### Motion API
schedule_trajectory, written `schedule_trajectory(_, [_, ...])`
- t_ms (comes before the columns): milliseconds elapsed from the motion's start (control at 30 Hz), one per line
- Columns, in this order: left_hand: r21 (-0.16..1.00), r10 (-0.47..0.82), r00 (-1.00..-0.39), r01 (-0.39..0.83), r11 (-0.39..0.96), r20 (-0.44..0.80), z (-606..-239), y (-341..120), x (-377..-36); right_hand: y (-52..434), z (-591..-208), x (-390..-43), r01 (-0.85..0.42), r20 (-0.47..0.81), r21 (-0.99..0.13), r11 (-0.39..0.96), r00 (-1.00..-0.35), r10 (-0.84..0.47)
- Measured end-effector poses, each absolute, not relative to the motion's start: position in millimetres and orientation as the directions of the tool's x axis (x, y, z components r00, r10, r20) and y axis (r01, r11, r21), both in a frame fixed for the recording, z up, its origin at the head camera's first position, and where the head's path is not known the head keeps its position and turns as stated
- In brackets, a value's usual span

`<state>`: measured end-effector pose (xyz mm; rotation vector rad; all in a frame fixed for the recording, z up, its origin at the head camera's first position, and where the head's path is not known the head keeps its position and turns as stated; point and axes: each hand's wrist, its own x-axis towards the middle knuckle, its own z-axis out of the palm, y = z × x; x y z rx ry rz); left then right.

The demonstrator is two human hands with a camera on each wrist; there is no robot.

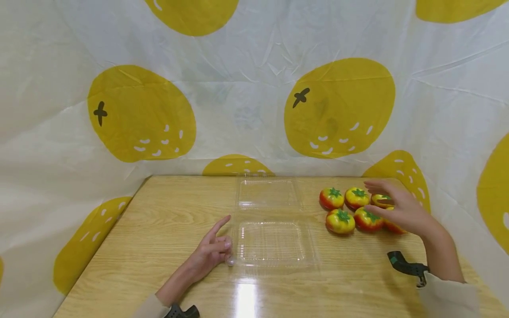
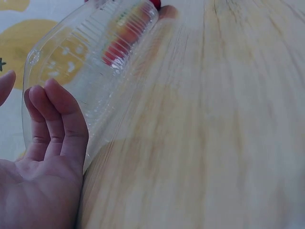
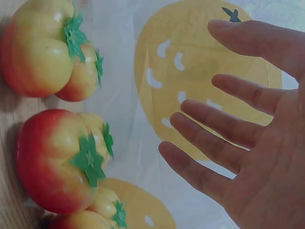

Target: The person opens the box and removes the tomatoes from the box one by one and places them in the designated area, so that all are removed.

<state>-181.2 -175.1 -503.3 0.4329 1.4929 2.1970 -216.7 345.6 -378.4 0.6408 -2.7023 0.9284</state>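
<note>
So I'm sitting at a light wooden table (image 1: 159,229) with this white cloth covered in big yellow fruit prints (image 1: 338,108) hanging all around it.

Nearest to me, my left hand (image 1: 210,251) is resting on the tabletop right at the near left corner of the clear plastic clamshell box (image 1: 272,243). The index finger is pointing out, and the other fingers are lying loosely curled against the box's edge, touching it but not gripping. The box is lying open, tray towards me and lid flopped out behind it.

A bit further off on the right, my right hand (image 1: 397,207) is hovering over the group of fake tomatoes (image 1: 340,221). Fingers are spread and relaxed, holding nothing. There are at least five of them, red-and-yellow with green tops, sitting close together just right of the box.

If I'm doing this properly, I'm thinking I should be going for the tomato right under my palm, wrapping round its sides rather than pinching the leafy top, and not bumping its neighbours. The box looks flimsy and probably slides easily, so I should be keeping my left fingers pressed on that corner.
</note>
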Motion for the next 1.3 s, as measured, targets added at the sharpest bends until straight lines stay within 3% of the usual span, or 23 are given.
schedule_trajectory(367, [0.924,0.518,-0.855,-0.203,-0.323,-0.007,-503.5,-173.9,-183.7,329.9,-380.8,-218.1,-0.449,0.267,-0.531,0.719,-0.894,-0.360])
schedule_trajectory(633, [0.872,0.480,-0.877,-0.241,-0.427,-0.007,-502.3,-176.0,-186.9,310.1,-382.1,-218.7,-0.397,0.193,-0.580,0.711,-0.915,-0.354])
schedule_trajectory(1300, [0.819,0.316,-0.948,-0.218,-0.531,-0.048,-490.7,-199.9,-188.5,294.0,-389.0,-227.4,-0.417,0.229,-0.539,0.731,-0.909,-0.349])
